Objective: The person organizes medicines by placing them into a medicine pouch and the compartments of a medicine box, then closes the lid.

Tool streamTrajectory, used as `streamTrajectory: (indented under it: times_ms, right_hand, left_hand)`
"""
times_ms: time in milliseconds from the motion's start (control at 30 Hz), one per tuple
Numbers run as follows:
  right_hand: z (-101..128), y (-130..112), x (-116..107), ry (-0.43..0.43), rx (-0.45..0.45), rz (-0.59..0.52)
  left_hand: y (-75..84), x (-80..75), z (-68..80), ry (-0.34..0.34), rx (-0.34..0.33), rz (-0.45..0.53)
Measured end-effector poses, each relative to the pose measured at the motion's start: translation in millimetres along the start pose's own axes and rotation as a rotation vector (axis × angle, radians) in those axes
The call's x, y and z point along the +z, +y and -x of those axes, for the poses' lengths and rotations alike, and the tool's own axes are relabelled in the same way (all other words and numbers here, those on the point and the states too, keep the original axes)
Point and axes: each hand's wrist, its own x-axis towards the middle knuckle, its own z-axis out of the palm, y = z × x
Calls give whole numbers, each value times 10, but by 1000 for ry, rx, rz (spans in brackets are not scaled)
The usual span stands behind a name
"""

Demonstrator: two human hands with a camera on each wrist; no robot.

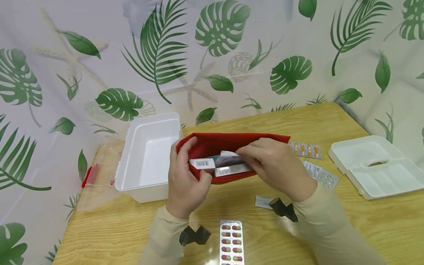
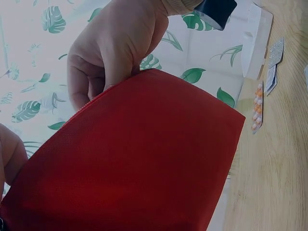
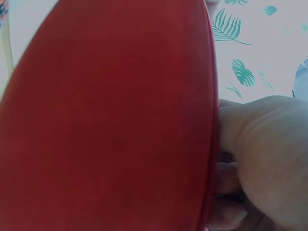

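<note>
A red pouch (image 1: 232, 145) lies open on the wooden surface (image 1: 298, 121), just in front of the person, its mouth turned up toward the head camera. The left hand (image 1: 185, 176) grips the pouch's left end, thumb curled over the near edge and fingers (image 1: 183, 149) wrapped round the far lip, holding the mouth apart. The right hand (image 1: 275, 165) has its fingers bent down into the opening, pinching the small boxes (image 1: 218, 166) that sit inside; a white box with a barcode label shows at the left, another pale box below it. In the left wrist view the pouch (image 2: 144, 159) fills most of the picture with the right hand (image 2: 115, 48) gripping its upper edge; in the right wrist view the pouch (image 3: 110, 120) hides nearly everything but the left hand (image 3: 264, 159) at its edge.

An open white plastic box (image 1: 145, 158) stands touching the pouch's left end. Its lid (image 1: 377, 165) lies well apart at the right. Blister packs lie about: one with orange pills (image 1: 306, 149) just beside the pouch's right end, a silver one (image 1: 320, 175) nearer, and one with red-green capsules (image 1: 231, 242) at the near edge between the sleeves.
</note>
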Motion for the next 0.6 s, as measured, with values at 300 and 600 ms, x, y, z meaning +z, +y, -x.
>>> streamTrajectory:
  times_ms: [300, 600]
  right_hand:
    - [23, -4, -48, -67, 48, 75]
    - [-7, -4, -35, 45, 37, -4]
  left_hand:
    - [17, 15, 9, -24, 15, 24]
    - [-21, -22, 2, -7, -9, 50]
